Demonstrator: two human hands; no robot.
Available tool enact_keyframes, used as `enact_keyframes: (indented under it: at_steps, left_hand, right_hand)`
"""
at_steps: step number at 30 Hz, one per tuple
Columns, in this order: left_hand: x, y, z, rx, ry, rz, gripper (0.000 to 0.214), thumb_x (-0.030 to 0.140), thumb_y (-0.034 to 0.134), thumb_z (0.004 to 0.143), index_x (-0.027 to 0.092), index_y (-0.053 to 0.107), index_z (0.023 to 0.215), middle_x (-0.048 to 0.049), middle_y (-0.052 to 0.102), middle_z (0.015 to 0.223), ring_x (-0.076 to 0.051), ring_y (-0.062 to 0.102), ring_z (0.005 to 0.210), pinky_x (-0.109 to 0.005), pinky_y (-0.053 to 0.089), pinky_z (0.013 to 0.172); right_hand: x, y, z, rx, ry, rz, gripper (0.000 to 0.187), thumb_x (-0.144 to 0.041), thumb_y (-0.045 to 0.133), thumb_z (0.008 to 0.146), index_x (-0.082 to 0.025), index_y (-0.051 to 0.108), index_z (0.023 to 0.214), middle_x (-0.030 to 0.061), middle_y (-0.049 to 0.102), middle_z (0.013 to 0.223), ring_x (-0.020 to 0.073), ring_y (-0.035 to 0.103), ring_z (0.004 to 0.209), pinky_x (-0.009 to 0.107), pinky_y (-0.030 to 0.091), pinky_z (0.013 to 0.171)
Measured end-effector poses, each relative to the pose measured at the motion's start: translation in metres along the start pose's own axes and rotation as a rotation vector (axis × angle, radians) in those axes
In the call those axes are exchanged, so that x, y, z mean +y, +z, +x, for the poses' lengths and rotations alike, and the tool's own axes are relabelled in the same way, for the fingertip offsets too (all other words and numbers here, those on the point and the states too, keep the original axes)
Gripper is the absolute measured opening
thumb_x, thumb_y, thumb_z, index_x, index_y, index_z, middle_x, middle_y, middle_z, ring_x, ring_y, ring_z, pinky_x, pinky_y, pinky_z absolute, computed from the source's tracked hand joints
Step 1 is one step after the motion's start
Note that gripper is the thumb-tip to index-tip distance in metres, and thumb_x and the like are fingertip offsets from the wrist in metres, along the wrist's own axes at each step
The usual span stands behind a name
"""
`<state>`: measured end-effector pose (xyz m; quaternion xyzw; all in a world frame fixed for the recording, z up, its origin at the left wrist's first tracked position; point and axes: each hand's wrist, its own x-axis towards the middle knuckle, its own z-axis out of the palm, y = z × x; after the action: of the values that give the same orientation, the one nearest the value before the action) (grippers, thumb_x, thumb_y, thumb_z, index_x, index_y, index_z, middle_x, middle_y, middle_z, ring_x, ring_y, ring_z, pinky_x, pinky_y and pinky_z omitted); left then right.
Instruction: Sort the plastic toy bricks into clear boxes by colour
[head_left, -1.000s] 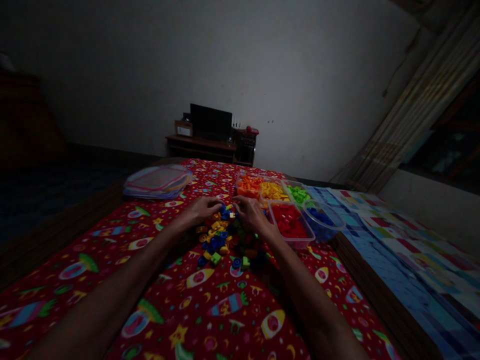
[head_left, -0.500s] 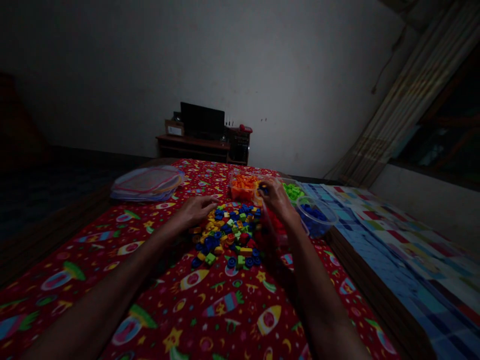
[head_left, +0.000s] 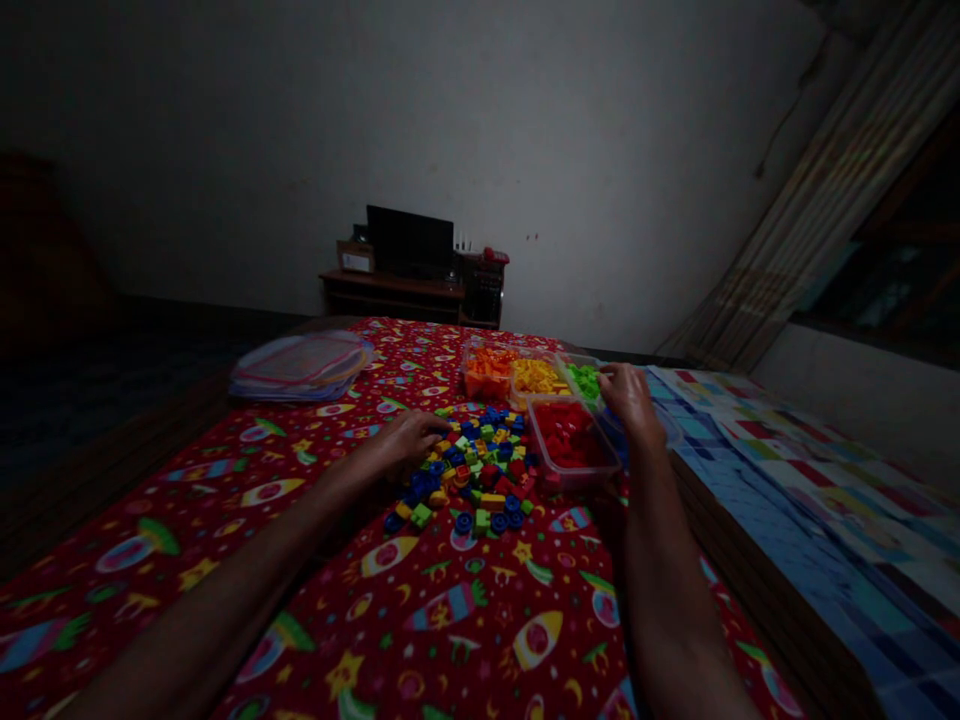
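Observation:
A loose pile of small toy building blocks (head_left: 469,462), in blue, yellow, green and red, lies on the red patterned cloth (head_left: 442,610). At its left edge is my left hand (head_left: 409,440), palm down, with the fingers stretched towards the blocks. My right hand (head_left: 628,395) is above the round tub of blue blocks (head_left: 675,428) and hides much of it. Its fingers are bent together, and whatever they hold is hidden. Close by stand boxes of red blocks (head_left: 574,440), yellow blocks (head_left: 536,376), orange blocks (head_left: 489,370) and green blocks (head_left: 583,380).
A stack of plastic lids (head_left: 300,365) lies at the far left of the cloth. A bed with a blue checked cover (head_left: 780,500) adjoins on the right. Against the back wall stands a low desk (head_left: 394,288) with a monitor (head_left: 410,238).
My right hand has moved right, from over the yellow and red boxes to the blue tub; the blue block seen in it before is out of sight. My left hand has shifted slightly right and down.

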<state>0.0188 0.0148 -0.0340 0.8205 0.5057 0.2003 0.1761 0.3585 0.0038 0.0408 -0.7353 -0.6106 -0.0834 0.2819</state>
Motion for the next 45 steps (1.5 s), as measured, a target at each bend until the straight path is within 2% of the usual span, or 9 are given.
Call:
enact_keyframes:
  at_steps: [3, 6, 10, 15, 21, 29, 33, 38, 45]
  left_hand:
    - [0.001, -0.002, -0.001, 0.059, 0.023, 0.037, 0.033, 0.031, 0.053, 0.071, 0.025, 0.076, 0.094, -0.0052, 0.075, 0.096, -0.027, 0.067, 0.092, -0.033, 0.050, 0.082]
    - [0.003, -0.008, -0.003, 0.159, 0.008, 0.040, 0.035, 0.033, 0.053, 0.072, 0.022, 0.075, 0.097, -0.0077, 0.074, 0.098, -0.029, 0.066, 0.093, -0.036, 0.049, 0.085]
    - [0.005, -0.015, -0.004, 0.181, -0.090, -0.069, 0.036, 0.037, 0.054, 0.071, 0.021, 0.075, 0.097, -0.0062, 0.074, 0.099, -0.028, 0.068, 0.089, -0.034, 0.050, 0.083]
    - [0.007, -0.022, -0.006, 0.142, -0.079, -0.217, 0.041, 0.043, 0.053, 0.070, 0.019, 0.074, 0.095, -0.0035, 0.075, 0.099, -0.027, 0.066, 0.092, -0.032, 0.051, 0.081]
    - [0.006, -0.022, -0.007, 0.168, -0.146, -0.276, 0.037, 0.041, 0.054, 0.067, 0.018, 0.074, 0.089, -0.0035, 0.075, 0.085, -0.025, 0.067, 0.080, -0.030, 0.052, 0.069]
    - [-0.001, -0.011, -0.004, 0.225, -0.191, -0.366, 0.037, 0.049, 0.060, 0.063, 0.017, 0.072, 0.078, -0.0027, 0.068, 0.064, -0.016, 0.059, 0.058, -0.023, 0.044, 0.049]
    - [-0.004, -0.013, -0.003, 0.196, -0.183, -0.283, 0.038, 0.053, 0.058, 0.065, 0.018, 0.070, 0.073, -0.0039, 0.068, 0.064, -0.018, 0.059, 0.057, -0.025, 0.042, 0.051]
    - [-0.002, -0.021, -0.005, 0.289, -0.115, -0.133, 0.033, 0.049, 0.057, 0.067, 0.018, 0.070, 0.071, -0.0059, 0.071, 0.074, -0.021, 0.062, 0.069, -0.027, 0.043, 0.061]
    - [0.010, -0.008, -0.006, 0.204, -0.155, -0.583, 0.045, 0.060, 0.058, 0.066, 0.016, 0.064, 0.075, 0.0028, 0.056, 0.055, -0.013, 0.052, 0.051, -0.022, 0.037, 0.047]
  right_hand:
    - [-0.044, 0.015, -0.007, -0.048, -0.235, 0.113, 0.034, -0.012, 0.043, 0.085, -0.015, 0.067, 0.108, 0.0130, 0.068, 0.106, 0.0204, 0.063, 0.097, 0.029, 0.045, 0.086]
    - [-0.085, 0.044, -0.027, -0.242, -0.485, 0.117, 0.035, -0.008, 0.041, 0.085, -0.015, 0.066, 0.109, 0.0122, 0.069, 0.102, 0.0193, 0.062, 0.095, 0.028, 0.046, 0.084]
    - [-0.107, 0.077, -0.048, -0.368, -0.704, 0.000, 0.044, -0.004, 0.045, 0.082, -0.015, 0.059, 0.122, 0.0154, 0.056, 0.128, 0.0218, 0.052, 0.118, 0.032, 0.040, 0.098]
    - [-0.103, 0.088, -0.046, -0.560, -0.695, -0.154, 0.037, -0.005, 0.046, 0.082, -0.014, 0.064, 0.113, 0.0152, 0.067, 0.106, 0.0224, 0.061, 0.103, 0.030, 0.043, 0.088]
    - [-0.098, 0.086, -0.050, -0.416, -0.627, -0.071, 0.036, -0.011, 0.044, 0.086, -0.016, 0.060, 0.117, 0.0134, 0.063, 0.115, 0.0217, 0.057, 0.106, 0.032, 0.040, 0.089]
    - [-0.098, 0.082, -0.045, -0.325, -0.679, 0.047, 0.021, -0.009, 0.050, 0.081, -0.010, 0.064, 0.096, 0.0125, 0.063, 0.094, 0.0198, 0.053, 0.091, 0.029, 0.039, 0.080]
    - [-0.105, 0.077, -0.046, -0.286, -0.678, 0.233, 0.017, -0.012, 0.052, 0.080, -0.012, 0.063, 0.093, 0.0074, 0.060, 0.086, 0.0170, 0.051, 0.081, 0.026, 0.038, 0.072]
    - [-0.117, 0.076, -0.050, -0.260, -0.657, 0.443, 0.016, -0.011, 0.055, 0.077, -0.015, 0.064, 0.089, 0.0034, 0.058, 0.082, 0.0145, 0.051, 0.077, 0.025, 0.039, 0.072]
    - [-0.136, 0.073, -0.057, -0.294, -0.557, 0.657, 0.027, -0.013, 0.057, 0.076, -0.017, 0.068, 0.100, 0.0030, 0.065, 0.088, 0.0130, 0.057, 0.077, 0.023, 0.044, 0.071]
